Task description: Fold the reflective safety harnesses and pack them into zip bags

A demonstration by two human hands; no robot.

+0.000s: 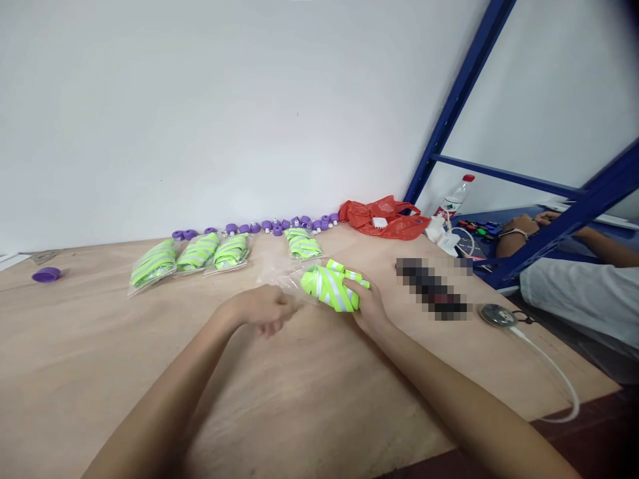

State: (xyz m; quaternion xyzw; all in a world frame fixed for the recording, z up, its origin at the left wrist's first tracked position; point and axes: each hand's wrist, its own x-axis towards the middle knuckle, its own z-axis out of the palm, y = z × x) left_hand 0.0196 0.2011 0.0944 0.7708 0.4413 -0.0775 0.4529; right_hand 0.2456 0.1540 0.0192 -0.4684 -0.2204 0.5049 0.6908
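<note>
My right hand (370,307) grips a bundle of neon yellow-green reflective straps (333,287) with silver stripes, holding it just above the table. To its left is my left hand (264,309), with fingers curled and smeared by motion; whether anything is pinched in them I cannot make out. A clear plastic bag (280,271) lies just behind the left hand and reaches towards the bundle. Similar bundles in clear bags rest farther back: a bagged bundle (302,243) behind my hands, and three more at left, including a bagged bundle (154,262).
Along the wall runs a row of several purple caps (277,226). A red plastic bag (384,216), a bottle (455,198) and a round device with a cable (498,315) are at right. A purple lid (46,274) lies far left. Beyond the blue frame (462,80) sits another person.
</note>
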